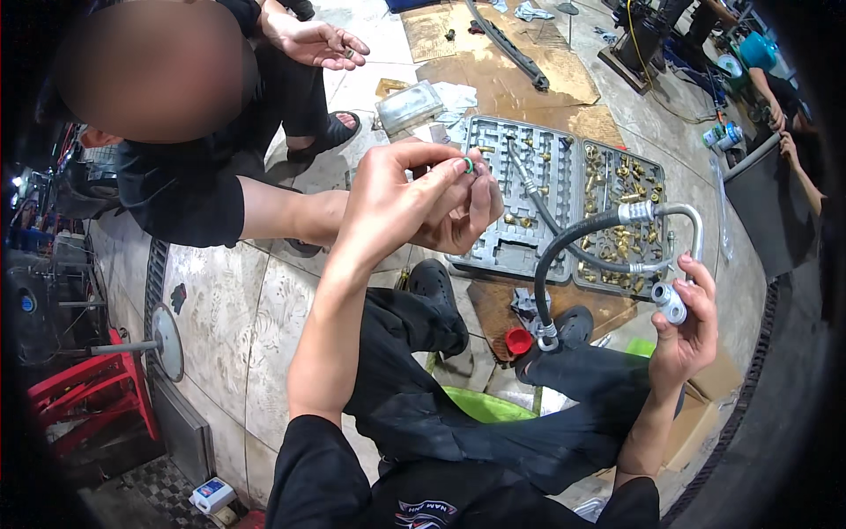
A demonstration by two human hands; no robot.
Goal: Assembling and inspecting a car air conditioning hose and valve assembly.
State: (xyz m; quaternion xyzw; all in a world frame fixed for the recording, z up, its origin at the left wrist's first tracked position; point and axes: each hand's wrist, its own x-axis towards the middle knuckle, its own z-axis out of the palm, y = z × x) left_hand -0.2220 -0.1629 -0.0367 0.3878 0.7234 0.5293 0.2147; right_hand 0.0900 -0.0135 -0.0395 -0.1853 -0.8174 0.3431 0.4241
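Note:
My left hand [392, 198] is raised at the centre, thumb and forefinger pinching a small green O-ring [468, 165]. Another person's hand [476, 212] is right behind and beside it, fingers close to the ring; whether they touch it I cannot tell. Over at the right, my right hand [692, 339] grips the silvery end fitting [670, 302] of a black rubber hose [548, 264]. Its bent metal tube rises from my fingers, and the hose loops down to a metal end near my knee. Beyond, a grey case [520, 247] holds several brass fittings [621, 176].
A second hose [538, 198] lies across the case. The other person crouches at left, their far hand [322, 40] holding a small ring. A clear plastic box [410, 108], cardboard [564, 70] and a red cap [519, 342] lie on the floor. A red metal frame [88, 392] stands left.

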